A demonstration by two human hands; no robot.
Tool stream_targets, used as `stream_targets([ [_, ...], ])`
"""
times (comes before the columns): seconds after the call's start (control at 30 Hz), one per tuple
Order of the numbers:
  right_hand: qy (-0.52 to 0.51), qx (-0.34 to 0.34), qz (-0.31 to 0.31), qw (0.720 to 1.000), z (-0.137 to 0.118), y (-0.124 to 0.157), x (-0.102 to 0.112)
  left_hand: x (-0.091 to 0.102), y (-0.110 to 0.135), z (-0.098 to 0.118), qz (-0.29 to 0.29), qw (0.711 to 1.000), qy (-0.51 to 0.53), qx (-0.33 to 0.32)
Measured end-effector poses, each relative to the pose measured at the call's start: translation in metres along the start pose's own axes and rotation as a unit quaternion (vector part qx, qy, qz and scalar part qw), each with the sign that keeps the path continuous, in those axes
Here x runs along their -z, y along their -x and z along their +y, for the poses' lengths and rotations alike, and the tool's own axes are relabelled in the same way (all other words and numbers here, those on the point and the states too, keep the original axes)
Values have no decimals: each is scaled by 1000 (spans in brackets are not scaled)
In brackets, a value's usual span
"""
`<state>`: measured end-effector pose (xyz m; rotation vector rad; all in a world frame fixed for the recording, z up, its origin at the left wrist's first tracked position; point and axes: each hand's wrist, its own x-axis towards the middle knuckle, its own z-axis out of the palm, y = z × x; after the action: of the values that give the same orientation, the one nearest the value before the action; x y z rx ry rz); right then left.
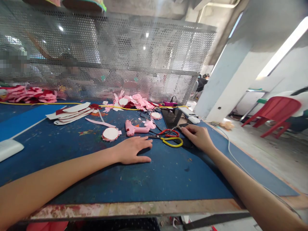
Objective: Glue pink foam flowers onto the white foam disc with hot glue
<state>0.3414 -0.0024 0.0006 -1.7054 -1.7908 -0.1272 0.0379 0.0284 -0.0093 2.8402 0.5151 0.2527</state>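
My left hand [131, 150] lies flat on the blue table mat [154, 176], fingers stretched out, holding nothing. Just beyond its fingertips are a pink glue gun [135, 128] and scissors with yellow handles [171, 141]; a second pair with red handles [169, 132] lies beside them. My right hand [198, 136] rests palm down on a dark flat object [185, 125] that looks like a phone, fingers curled over it. A round white disc with a pink frill [110, 134] lies left of the glue gun.
Pink fabric scraps [137, 102] and more frilled discs sit at the back by a perforated metal screen [108, 61]. White and red cut shapes [72, 112] lie back left. A black mesh holder [171, 116], a white cable [231, 154] and a red chair [274, 112] are to the right.
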Motion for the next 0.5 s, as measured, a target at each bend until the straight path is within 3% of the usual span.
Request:
stream_targets([
  [0.33, 9, 6, -4, 1000, 1, 1, 0, -2, 9, 8, -68, 998, -6, 6],
  [0.5, 12, 10, -8, 1000, 2, 0, -1, -3, 16, 15, -86, 995, 17, -36],
])
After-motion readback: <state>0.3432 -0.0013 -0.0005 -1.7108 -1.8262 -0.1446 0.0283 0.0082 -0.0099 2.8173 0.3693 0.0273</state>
